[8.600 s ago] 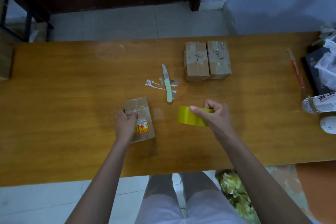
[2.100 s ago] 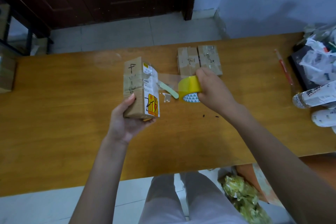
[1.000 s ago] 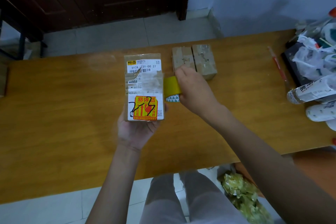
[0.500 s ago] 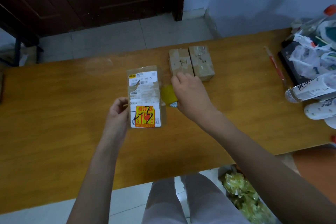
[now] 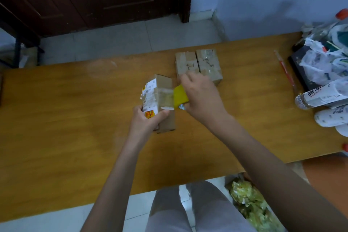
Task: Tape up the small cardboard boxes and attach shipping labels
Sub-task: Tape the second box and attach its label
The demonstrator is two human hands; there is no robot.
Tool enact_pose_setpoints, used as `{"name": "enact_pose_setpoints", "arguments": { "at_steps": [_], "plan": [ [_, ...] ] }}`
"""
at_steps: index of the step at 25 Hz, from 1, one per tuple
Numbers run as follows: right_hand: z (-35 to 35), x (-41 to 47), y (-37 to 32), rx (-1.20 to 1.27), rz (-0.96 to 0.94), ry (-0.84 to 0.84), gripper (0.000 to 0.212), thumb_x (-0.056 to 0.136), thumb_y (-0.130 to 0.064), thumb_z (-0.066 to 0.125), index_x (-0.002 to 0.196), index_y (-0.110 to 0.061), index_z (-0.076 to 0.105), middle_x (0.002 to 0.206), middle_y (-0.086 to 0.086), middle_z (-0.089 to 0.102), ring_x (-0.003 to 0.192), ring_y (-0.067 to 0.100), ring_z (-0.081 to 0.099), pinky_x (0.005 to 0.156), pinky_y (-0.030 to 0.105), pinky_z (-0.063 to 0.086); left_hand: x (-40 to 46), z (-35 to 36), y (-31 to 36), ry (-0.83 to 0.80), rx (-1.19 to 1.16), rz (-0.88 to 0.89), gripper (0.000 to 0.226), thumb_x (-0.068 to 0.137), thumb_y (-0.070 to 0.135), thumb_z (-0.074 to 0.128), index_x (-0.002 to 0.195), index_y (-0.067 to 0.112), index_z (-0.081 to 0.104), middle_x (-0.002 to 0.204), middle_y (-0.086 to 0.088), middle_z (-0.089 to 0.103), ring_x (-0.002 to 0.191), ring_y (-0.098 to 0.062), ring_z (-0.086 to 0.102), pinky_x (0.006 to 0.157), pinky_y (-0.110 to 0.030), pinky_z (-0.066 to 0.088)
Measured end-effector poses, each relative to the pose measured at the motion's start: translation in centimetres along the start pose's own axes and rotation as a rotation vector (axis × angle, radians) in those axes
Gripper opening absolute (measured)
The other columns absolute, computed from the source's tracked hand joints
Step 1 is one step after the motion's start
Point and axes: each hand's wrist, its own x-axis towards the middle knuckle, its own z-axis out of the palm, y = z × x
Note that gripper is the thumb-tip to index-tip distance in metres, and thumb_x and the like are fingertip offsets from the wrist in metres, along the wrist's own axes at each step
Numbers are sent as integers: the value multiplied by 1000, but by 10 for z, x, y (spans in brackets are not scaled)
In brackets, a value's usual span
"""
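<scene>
Your left hand (image 5: 146,120) has its grip wrapped around the near end of the small cardboard box (image 5: 160,100), thumb across the side that faces right, holding it above the worktop (image 5: 66,118) with its labelled face turned to the left. Your right hand (image 5: 202,100) has its grip closed on the yellow tape roll (image 5: 179,96), pressed right against the box's right side, where a band of clear tape (image 5: 165,98) crosses the cardboard. Two more taped boxes (image 5: 197,65) sit side by side, touching each other, on the worktop just beyond your right hand. Plastic bottles (image 5: 323,98) and crumpled bags (image 5: 327,58) crowd the worktop's right end
</scene>
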Motion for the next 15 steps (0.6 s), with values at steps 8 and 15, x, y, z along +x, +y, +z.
{"name": "enact_pose_setpoints", "arguments": {
  "at_steps": [8, 15],
  "plan": [
    [6, -13, 27, 699, 289, 156, 35, 71, 18, 58, 98, -4, 50, 84, 9, 52, 73, 16, 47, 59, 33, 34, 3, 0, -1, 27, -201, 40, 79, 61, 43, 82, 124, 17, 43, 109, 2, 59, 87, -8, 64, 54, -16, 51],
    [-16, -1, 44, 57, 188, 112, 37, 63, 16, 56, 94, -4, 53, 94, 13, 57, 87, 31, 51, 66, 32, 35, 15, -31, 2, 92, -236, 72, 96, 50, 54, 80, 131, 19, 42, 115, 3, 60, 96, -11, 64, 58, -17, 50]
  ]
}}
